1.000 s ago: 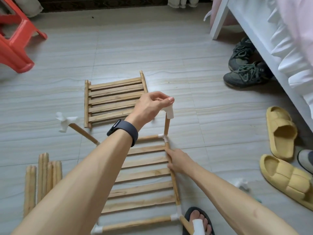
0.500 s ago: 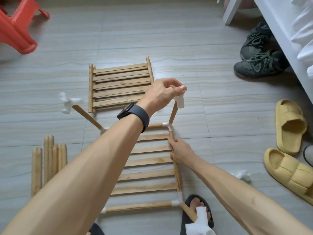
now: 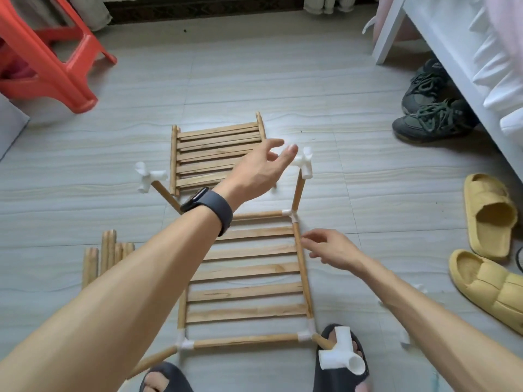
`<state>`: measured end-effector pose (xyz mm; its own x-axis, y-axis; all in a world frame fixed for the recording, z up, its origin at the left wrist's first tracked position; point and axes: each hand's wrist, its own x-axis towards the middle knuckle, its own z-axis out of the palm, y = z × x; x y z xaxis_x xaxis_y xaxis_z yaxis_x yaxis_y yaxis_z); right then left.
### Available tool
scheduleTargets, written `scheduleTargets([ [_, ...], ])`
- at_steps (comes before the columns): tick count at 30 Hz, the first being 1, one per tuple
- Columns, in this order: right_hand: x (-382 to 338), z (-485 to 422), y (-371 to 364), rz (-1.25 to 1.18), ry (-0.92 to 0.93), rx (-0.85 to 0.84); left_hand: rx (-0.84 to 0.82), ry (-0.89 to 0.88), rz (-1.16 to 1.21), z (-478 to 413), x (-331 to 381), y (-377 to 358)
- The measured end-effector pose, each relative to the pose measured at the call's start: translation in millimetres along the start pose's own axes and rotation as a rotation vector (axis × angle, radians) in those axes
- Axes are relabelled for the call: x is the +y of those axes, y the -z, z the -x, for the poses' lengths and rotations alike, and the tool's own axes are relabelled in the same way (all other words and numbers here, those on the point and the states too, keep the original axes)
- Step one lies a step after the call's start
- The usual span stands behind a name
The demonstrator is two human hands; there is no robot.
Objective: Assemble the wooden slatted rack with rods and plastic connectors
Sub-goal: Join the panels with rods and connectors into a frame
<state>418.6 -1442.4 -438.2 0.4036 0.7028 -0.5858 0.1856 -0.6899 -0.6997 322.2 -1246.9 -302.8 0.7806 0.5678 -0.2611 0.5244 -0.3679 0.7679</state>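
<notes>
A partly built wooden slatted rack (image 3: 246,273) lies on the tiled floor, framed by rods and white plastic connectors. Upright rods rise from its corners. The far right rod carries a white connector (image 3: 305,165), the far left one another connector (image 3: 147,178), and the near right one a third (image 3: 341,353). My left hand (image 3: 260,168) hovers with fingers spread just left of the far right connector, holding nothing. My right hand (image 3: 329,246) floats open beside the rack's right side rod. A second slatted panel (image 3: 215,154) lies flat behind the rack.
Several loose wooden rods (image 3: 106,254) lie at the left. A red plastic stool (image 3: 48,55) stands at the far left. Dark sneakers (image 3: 430,108) and yellow slippers (image 3: 489,236) sit at the right, by a white bed frame (image 3: 424,38). My feet in black sandals (image 3: 339,372) are at the bottom.
My left hand has let go of the far right connector and spread open. My right hand has lifted off the rack's right side rod.
</notes>
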Motion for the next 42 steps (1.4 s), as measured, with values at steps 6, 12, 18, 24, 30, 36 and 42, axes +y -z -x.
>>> scheduleTargets([
  [6, -37.2, 146.4, 3.4, -0.166, 0.09, 0.012, -0.13, 0.111, -0.453, 151.2, -71.0, 43.3],
  [12, -32.8, 190.0, -47.9, 0.309, 0.136, 0.072, -0.06, 0.334, -0.548, 263.8, -141.6, 50.5],
  [18, -36.9, 175.1, -64.5, 0.485, 0.176, 0.263, 0.192, 0.408, -0.245, 284.2, -159.2, 38.2],
  [24, -38.8, 162.4, -55.1, 0.486, 0.239, 0.251, 0.3, 0.374, -0.132, 271.9, -151.2, 27.7],
  [30, -27.5, 164.0, -63.2, 0.49, 0.258, 0.264, 0.255, 0.417, -0.027, 283.4, -166.3, 21.4],
  [36, -30.5, 170.4, -63.1, 0.499, 0.241, 0.26, 0.245, 0.404, -0.014, 287.9, -158.8, 21.2],
  [42, -33.6, 176.4, -47.1, 0.444, 0.186, 0.074, 0.159, 0.499, 0.481, 288.6, -169.7, 43.1],
])
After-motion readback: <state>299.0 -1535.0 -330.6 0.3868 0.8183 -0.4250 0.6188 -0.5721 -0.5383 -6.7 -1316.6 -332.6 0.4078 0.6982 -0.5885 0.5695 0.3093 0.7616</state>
